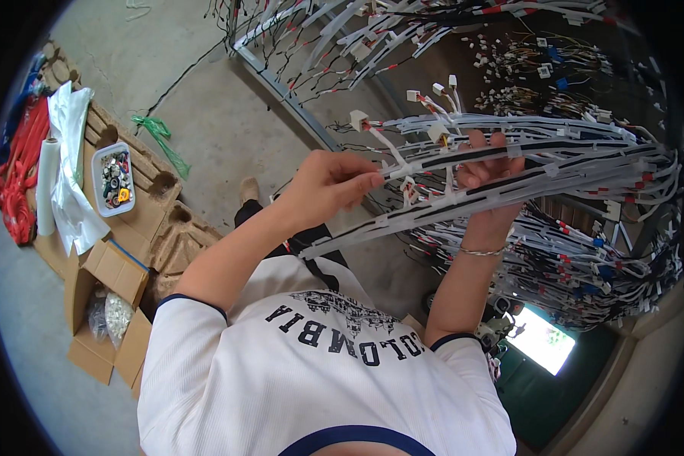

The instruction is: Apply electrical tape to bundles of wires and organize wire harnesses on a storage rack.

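Before my chest a long wire harness [441,204] in clear and black sleeving stretches from my left side to the right. My left hand [330,186] pinches the near end of one of its sleeved branches between thumb and fingertips. Farther right, my right hand [494,171] reaches up behind the strands, its fingers curled round a sleeved bundle and partly hidden by it. White plug connectors [359,120] on short leads stick up beyond my hands. One strand's tail hangs down by my waist.
More harnesses [570,258] hang thickly at the right, and others [403,38] on a metal frame [281,91] ahead. At left stand a white bin of small parts [114,180], an open cardboard box [83,334], plastic film [72,167] and red bags [19,175].
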